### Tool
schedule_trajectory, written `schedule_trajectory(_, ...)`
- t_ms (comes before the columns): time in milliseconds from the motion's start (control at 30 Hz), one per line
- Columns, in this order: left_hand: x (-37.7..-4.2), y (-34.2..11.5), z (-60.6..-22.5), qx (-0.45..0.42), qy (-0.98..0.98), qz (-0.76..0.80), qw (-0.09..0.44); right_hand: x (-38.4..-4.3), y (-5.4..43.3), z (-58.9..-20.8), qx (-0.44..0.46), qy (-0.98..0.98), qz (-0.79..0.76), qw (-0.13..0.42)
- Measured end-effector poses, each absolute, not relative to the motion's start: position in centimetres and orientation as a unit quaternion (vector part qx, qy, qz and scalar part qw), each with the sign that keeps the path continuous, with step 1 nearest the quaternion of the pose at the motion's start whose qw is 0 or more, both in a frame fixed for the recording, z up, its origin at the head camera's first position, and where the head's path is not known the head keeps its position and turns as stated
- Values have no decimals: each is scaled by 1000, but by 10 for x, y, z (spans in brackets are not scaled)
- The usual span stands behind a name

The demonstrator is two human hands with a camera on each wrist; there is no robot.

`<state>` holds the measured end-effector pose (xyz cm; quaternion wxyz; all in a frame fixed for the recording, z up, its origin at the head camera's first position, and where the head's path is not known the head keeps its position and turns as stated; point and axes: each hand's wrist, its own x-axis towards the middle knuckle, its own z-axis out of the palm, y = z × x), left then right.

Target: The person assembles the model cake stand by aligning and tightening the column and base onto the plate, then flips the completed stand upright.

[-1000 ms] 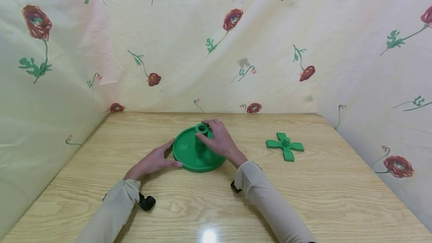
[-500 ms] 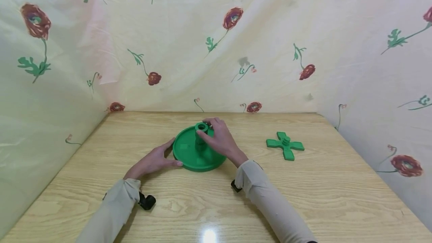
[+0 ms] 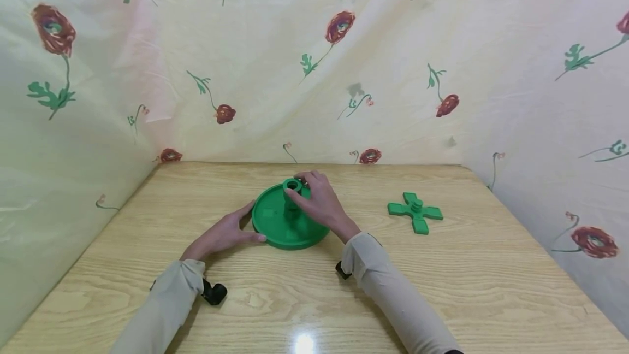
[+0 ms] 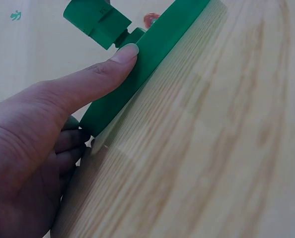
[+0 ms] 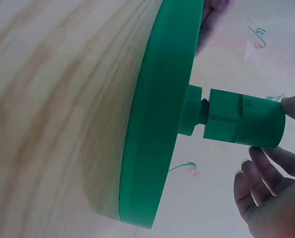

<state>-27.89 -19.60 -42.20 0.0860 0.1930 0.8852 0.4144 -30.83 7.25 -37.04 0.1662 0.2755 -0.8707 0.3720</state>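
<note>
A green round base [image 3: 275, 228] with a raised rim lies on the table, a short boss [image 5: 191, 110] rising from its middle. My left hand [image 3: 228, 234] holds the base's left edge, thumb against the rim in the left wrist view and the other fingers further round the side. Over the boss stands a green hollow cylinder [image 5: 244, 119] with dark marks on its side. A narrow length of screw thread [image 5: 203, 111] shows between cylinder and boss. My right hand [image 3: 319, 204] pinches the cylinder near its top end, between thumb and fingertips.
A green cross-shaped piece [image 3: 420, 225] with a threaded stud in its centre lies on the table to the right. The wooden table [image 3: 472, 277] meets flower-patterned cloth [image 3: 275, 59] at the back and both sides.
The top of the cylinder has shifted very slightly to the left, with my right fingers still on it. My left hand and the cross-shaped piece stay in place.
</note>
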Motion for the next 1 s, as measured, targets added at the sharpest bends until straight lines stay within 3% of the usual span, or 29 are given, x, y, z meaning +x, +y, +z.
schedule_trajectory(1000, -281, -198, -424, 196, 882, 420, 88, -309, 70, -368, 252, -887, 349, 166)
